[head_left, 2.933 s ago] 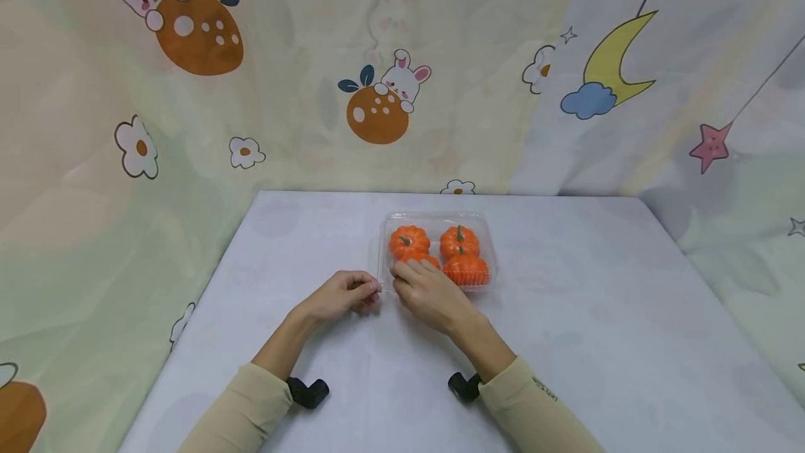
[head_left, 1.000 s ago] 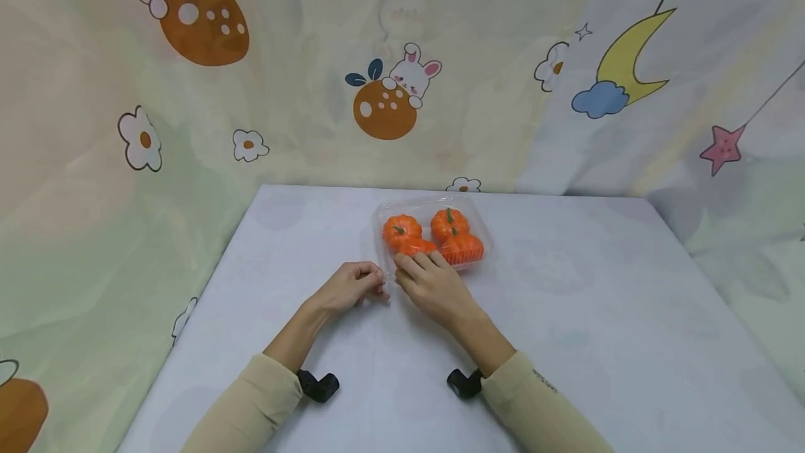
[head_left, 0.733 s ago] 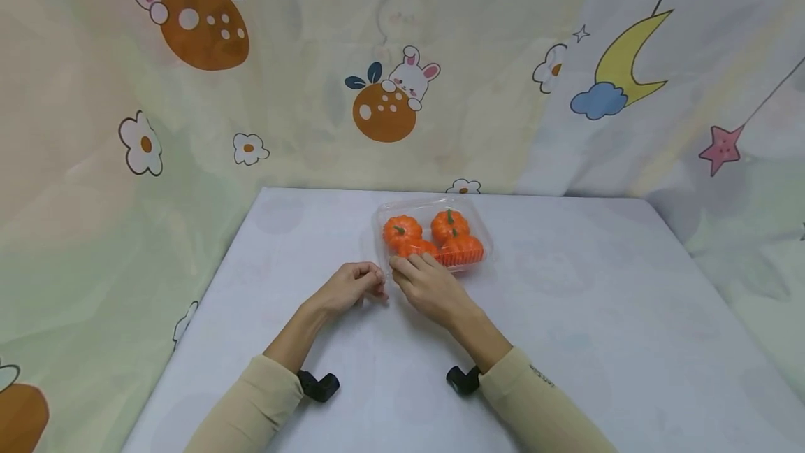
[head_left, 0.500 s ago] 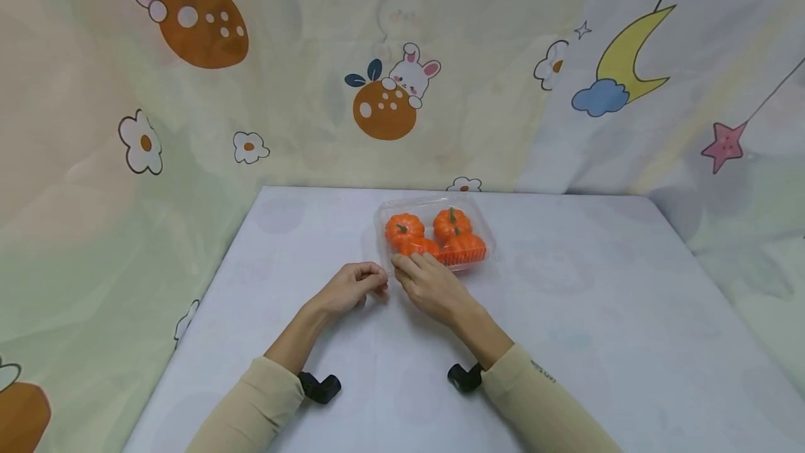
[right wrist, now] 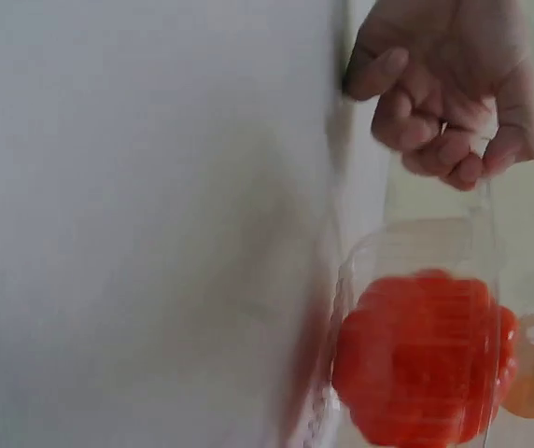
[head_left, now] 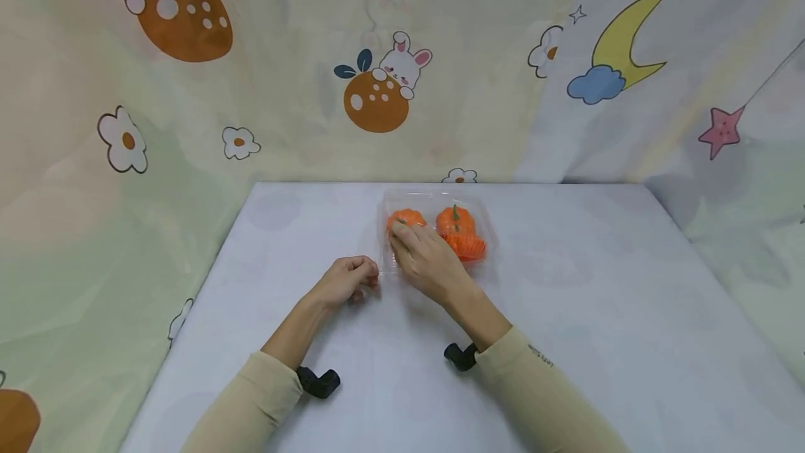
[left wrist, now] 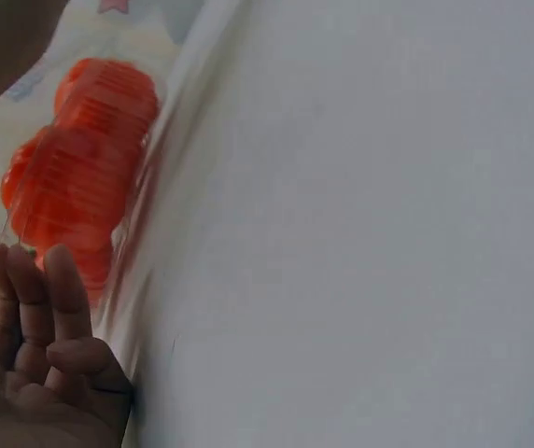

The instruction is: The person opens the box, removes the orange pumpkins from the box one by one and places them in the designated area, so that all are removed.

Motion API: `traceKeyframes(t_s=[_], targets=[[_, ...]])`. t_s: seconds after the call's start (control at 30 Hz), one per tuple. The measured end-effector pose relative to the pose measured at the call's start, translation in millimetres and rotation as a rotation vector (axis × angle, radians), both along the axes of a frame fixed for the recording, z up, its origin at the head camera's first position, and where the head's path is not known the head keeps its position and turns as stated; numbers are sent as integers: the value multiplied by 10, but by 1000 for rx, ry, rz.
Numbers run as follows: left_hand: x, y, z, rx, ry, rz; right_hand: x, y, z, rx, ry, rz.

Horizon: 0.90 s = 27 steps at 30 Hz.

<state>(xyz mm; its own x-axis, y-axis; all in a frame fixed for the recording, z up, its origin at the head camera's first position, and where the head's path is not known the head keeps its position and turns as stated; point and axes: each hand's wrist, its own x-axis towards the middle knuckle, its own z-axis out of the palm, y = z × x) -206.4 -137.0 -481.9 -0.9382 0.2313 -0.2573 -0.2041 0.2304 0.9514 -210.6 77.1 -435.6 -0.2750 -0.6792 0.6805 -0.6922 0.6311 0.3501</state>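
Right fingers moved inward, partly blocking one pumpkin, grip unclear; left fingers pinch box.

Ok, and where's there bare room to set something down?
The widest bare patch of table lies between the plastic box, right sleeve and the right edge. A smaller one lies left of the left hand. It's crowded at the box: pumpkins inside, the right hand over its left part, the left hand at its near left corner.
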Motion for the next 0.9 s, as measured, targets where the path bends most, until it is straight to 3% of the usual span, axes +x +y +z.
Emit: traceKeyframes(t_s=[0.13, 0.33, 0.6, 0.9], targets=[[-36, -56, 17, -36, 15, -17, -25, -2, 103, 3, -50, 16], [-31, -66, 6, -22, 24, -35, -11, 18, 121, 22, -27, -22], [-12, -6, 40, -15, 17, -38, 20, 181, -14, 21, 45, -39], [-18, -31, 93, -20, 19, 1, 0, 449, -45, -36, -26, -57]])
